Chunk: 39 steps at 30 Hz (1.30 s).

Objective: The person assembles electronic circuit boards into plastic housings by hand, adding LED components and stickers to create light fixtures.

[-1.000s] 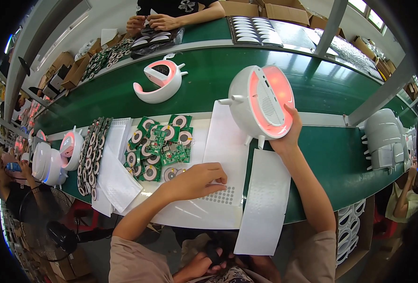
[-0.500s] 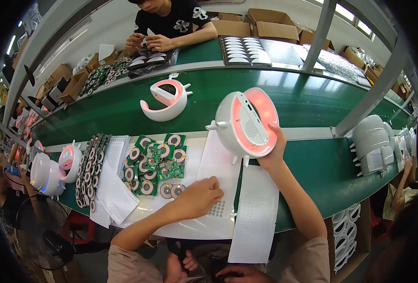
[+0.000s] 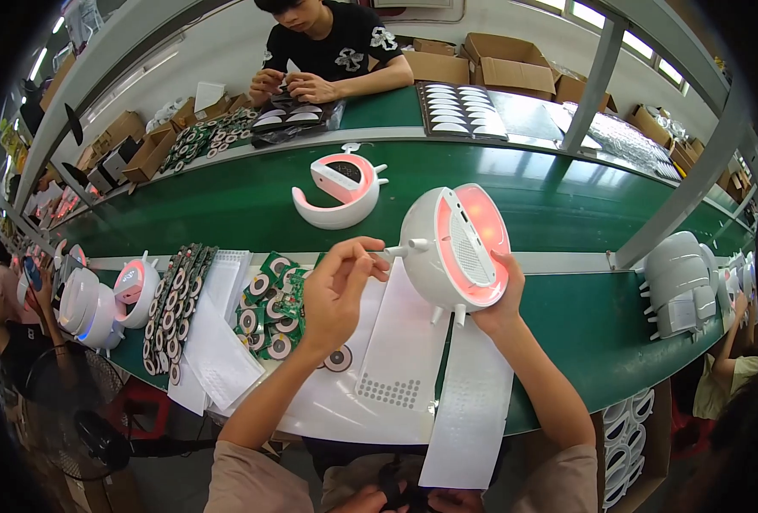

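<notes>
- Right hand (image 3: 503,295): clamped on the lower right rim of the round white device (image 3: 423,265), thumb over the pink-lit inner edge.
- Left hand (image 3: 338,291): raised and free of the device's body, fingers bent, fingertips just beside the left peg (image 3: 396,251). Contact with the peg, or a small item in the fingertips, cannot be told.
- Device position: right of the left hand, beyond the right wrist. Right hand nearer (touching).
- Device axis: the perforated panel (image 3: 471,248) runs lengthwise from upper left to lower right; the opening faces right. Left peg points toward the left hand; two lower pegs (image 3: 458,316) point toward the person.
- Below the hands: white sheet (image 3: 396,329) with grey dots (image 3: 387,393) near its closer end.
- Left: green circuit boards (image 3: 270,295) with coils.
- Beyond: second white device (image 3: 345,215) on the green belt (image 3: 550,205).
</notes>
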{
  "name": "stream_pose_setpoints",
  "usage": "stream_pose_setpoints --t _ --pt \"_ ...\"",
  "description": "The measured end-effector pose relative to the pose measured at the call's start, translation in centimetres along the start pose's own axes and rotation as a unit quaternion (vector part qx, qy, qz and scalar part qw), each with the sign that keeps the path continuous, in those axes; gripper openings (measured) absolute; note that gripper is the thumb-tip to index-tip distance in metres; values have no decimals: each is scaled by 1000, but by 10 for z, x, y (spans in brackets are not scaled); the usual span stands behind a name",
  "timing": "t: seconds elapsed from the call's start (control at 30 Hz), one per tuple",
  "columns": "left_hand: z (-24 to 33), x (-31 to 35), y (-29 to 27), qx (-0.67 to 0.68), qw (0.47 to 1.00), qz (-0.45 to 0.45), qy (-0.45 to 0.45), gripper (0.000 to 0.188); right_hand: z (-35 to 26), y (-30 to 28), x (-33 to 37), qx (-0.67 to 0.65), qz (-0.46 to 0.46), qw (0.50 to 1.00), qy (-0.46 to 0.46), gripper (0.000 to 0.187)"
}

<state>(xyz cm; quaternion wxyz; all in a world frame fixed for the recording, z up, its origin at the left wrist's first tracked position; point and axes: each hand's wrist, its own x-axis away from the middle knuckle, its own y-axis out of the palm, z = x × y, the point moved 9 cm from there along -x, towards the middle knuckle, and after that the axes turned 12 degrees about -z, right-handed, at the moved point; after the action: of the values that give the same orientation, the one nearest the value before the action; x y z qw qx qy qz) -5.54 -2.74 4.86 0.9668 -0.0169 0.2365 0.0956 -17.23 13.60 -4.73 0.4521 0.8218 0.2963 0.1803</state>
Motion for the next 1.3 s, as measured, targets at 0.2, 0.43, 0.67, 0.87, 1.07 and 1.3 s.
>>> stream_pose_setpoints --t 0.2,0.43,0.67,0.87,1.07,1.3 --pt "6 8 -1 -6 999 11 32 11 13 7 5 18 3 1000 23 52" --pt "8 13 -2 17 999 9 37 9 23 11 9 -4 -8 999 43 51" --pt "11 15 -2 11 999 3 43 8 24 12 10 -10 -11 999 46 49" --pt "11 14 -2 9 999 -1 49 8 25 12 10 -8 -14 999 47 49" --pt "11 15 -2 -5 999 -2 52 8 26 9 9 -3 -7 999 52 50" --pt "10 15 -3 -3 999 -6 51 8 26 12 10 0 -5 999 51 51"
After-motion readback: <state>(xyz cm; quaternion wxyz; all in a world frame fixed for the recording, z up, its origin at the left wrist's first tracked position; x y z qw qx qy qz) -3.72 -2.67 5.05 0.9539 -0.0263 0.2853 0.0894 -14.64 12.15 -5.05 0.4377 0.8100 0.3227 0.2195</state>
